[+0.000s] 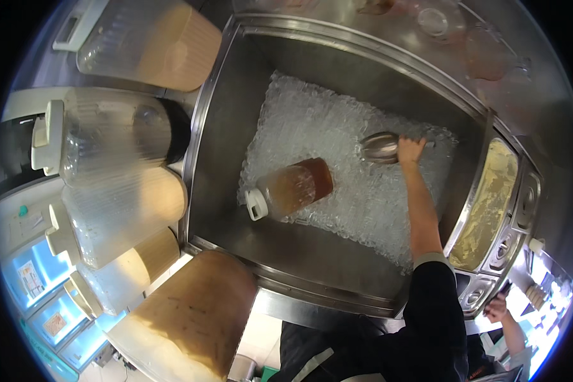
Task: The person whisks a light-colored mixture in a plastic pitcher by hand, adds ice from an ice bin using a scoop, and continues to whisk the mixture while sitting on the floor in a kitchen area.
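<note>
My right hand (412,150) grips a metal ice scoop (381,147) by its handle. The scoop's bowl rests on or just in the bed of ice (353,205) inside a deep stainless steel bin (291,277). To the left of the scoop, a clear plastic jug (291,188) of reddish-brown liquid lies on its side on the ice. Its white cap (257,204) points down and left. My left hand is out of view.
Tall plastic jugs (119,129) line the bin's left side, some holding beige liquid. A large container of brown and cream contents (186,310) stands lower left. At right are a metal pan of pale yellow food (487,205), lidded pans (504,248) and another person's hand (496,308).
</note>
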A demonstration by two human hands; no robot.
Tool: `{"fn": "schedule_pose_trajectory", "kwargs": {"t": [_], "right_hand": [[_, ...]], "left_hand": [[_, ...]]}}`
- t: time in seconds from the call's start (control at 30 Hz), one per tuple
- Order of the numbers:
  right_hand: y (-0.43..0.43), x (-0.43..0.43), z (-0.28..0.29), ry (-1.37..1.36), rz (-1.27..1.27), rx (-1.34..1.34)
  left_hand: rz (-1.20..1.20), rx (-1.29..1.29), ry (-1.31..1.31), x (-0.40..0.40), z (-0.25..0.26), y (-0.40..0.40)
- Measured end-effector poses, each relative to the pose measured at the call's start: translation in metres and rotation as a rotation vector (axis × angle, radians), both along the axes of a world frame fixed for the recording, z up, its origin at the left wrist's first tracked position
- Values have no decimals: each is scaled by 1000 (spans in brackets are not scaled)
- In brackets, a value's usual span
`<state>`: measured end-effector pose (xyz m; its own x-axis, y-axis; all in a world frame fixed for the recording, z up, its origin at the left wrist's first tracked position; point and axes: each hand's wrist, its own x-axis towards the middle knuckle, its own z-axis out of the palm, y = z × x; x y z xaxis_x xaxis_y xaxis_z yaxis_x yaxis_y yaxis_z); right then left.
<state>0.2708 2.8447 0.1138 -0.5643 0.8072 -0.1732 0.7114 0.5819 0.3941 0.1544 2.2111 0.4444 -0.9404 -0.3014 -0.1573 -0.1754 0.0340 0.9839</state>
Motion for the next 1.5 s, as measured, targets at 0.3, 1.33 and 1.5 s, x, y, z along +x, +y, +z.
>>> {"fn": "schedule_pose_trajectory", "kwargs": {"t": [0.3, 1.33, 1.5], "right_hand": [[-158, 86, -61, 276, 239, -295], [-253, -131, 617, 576, 857, 16], [-222, -100, 627, 551, 657, 48]], "left_hand": [[39, -10, -2, 9, 15, -13], [-497, 256, 229, -44, 45, 30], [-539, 204, 224, -45, 54, 31]]}}
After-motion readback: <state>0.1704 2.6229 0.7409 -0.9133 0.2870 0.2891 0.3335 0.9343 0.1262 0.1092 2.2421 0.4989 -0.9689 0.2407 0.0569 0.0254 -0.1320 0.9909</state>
